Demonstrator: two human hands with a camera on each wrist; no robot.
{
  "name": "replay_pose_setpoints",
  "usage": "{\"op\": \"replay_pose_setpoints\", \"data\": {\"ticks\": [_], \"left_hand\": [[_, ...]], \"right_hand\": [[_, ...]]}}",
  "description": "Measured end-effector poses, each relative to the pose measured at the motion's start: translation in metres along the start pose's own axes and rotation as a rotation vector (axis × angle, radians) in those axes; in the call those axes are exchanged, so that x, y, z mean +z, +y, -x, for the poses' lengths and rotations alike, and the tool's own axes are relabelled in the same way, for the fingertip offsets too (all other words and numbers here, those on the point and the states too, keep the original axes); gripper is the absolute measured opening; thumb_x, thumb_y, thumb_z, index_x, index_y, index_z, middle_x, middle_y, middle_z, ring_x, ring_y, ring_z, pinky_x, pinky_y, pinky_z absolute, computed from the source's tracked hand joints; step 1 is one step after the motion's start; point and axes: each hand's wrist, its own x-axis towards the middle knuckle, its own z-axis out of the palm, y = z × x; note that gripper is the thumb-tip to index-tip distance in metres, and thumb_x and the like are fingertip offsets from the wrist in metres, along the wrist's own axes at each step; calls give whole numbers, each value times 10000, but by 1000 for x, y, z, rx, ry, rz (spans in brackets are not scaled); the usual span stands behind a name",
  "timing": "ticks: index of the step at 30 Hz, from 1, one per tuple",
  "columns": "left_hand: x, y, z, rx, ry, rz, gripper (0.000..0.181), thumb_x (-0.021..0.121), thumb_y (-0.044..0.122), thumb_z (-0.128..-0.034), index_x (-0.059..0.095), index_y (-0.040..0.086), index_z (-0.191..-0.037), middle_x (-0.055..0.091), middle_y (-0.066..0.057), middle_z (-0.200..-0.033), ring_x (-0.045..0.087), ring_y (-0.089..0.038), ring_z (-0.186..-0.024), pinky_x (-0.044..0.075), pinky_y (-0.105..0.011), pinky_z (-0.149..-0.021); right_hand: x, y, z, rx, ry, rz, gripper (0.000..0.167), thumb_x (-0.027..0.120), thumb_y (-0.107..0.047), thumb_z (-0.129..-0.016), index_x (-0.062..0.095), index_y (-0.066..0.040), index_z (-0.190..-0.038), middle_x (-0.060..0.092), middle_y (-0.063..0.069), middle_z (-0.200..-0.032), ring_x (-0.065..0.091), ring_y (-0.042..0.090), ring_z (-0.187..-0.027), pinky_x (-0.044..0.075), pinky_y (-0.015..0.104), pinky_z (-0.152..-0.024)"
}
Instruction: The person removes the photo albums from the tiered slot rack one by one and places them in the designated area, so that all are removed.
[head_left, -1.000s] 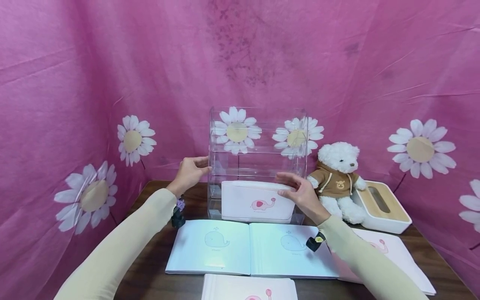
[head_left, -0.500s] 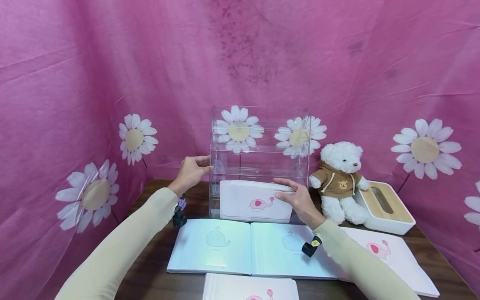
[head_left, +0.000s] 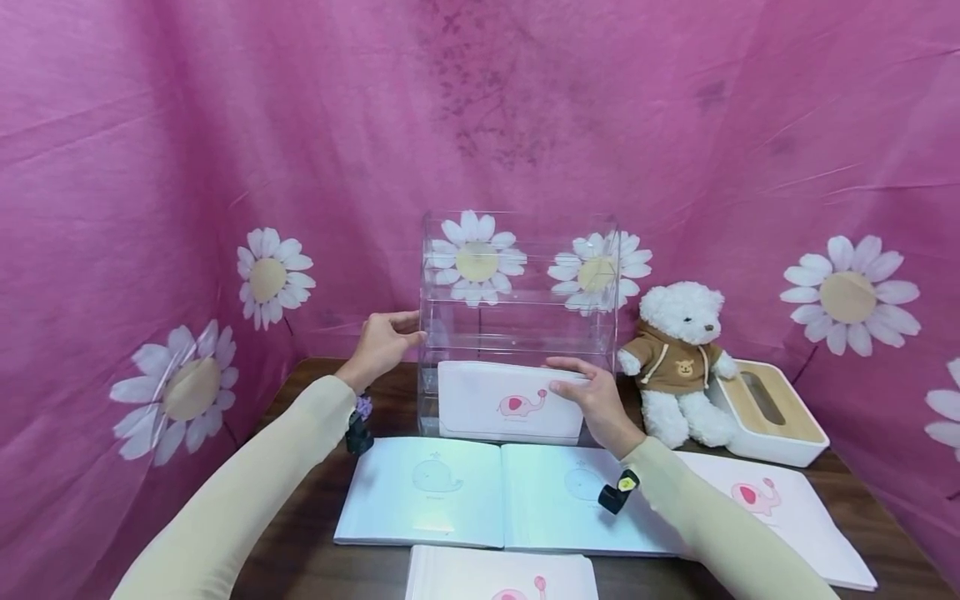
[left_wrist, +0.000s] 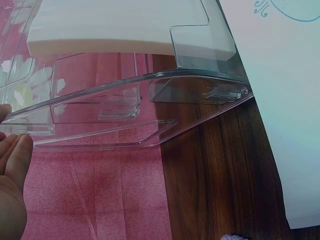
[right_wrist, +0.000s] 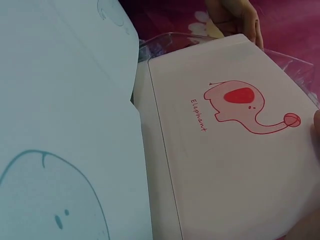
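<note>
A clear tiered display rack (head_left: 517, 321) stands at the back of the table. My left hand (head_left: 378, 343) pinches its left side wall; in the left wrist view the fingertips (left_wrist: 19, 152) lie at the clear edge. A white booklet with a pink elephant and the word Elephant (right_wrist: 195, 165) leans upright at the rack's lowest tier. My right hand (head_left: 600, 404) grips its upper right edge, thumb in front and fingers behind. Whether the booklet's lower edge sits inside the tier's lip I cannot tell. In the left wrist view the rack wall (left_wrist: 125, 85) shows beside the pale booklet block (left_wrist: 115, 27).
Two blue whale booklets (head_left: 420, 512) lie side by side before the rack. Another elephant booklet (head_left: 810, 525) lies right, and more are stacked (head_left: 465, 575) at the front. A teddy bear (head_left: 678, 367) and a wood-lidded tissue box (head_left: 795, 454) stand right of the rack on the dark table (head_left: 292, 550).
The right hand and the elephant booklet have shifted slightly left against the rack, and the hand sits a little lower. The left hand stays at the rack's side.
</note>
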Motion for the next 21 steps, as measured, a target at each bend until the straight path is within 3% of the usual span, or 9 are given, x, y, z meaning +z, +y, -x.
{"op": "replay_pose_setpoints", "data": {"ticks": [3, 7, 13, 21], "left_hand": [[-2, -1, 1, -9, 6, -5, 474, 741, 197, -937, 632, 112, -1391, 659, -101, -1392, 698, -160, -902, 480, -210, -637], [-2, -3, 1, -30, 2, -17, 482, 742, 210, -936, 627, 139, -1399, 661, -72, -1395, 688, -203, -1143, 545, -232, -765], [-1, -5, -1, -24, 3, -17, 480, 743, 211, -935, 630, 137, -1396, 661, -66, -1395, 667, -205, -1199, 575, -333, -908], [1, -1, 0, -14, 2, -25, 473, 738, 200, -939, 630, 126, -1394, 655, -81, -1401, 658, -224, -1224, 572, -294, -835]], "right_hand": [[1, 2, -3, 9, 0, 0, 490, 763, -132, -902, 609, 20, -1342, 789, -37, -1010, 760, 136, -877, 628, 315, -746], [3, 2, -5, 26, 37, 40, 386, 754, -107, -904, 680, -35, -1276, 787, -6, -1024, 758, 142, -871, 627, 315, -742], [4, 1, -8, 48, 82, 89, 372, 760, -111, -904, 702, -80, -1270, 783, 46, -1061, 750, 144, -859, 626, 311, -747], [3, -3, -8, 93, 127, 124, 398, 767, -119, -903, 695, -86, -1293, 781, 89, -1081, 749, 161, -837, 627, 316, -732]]}}
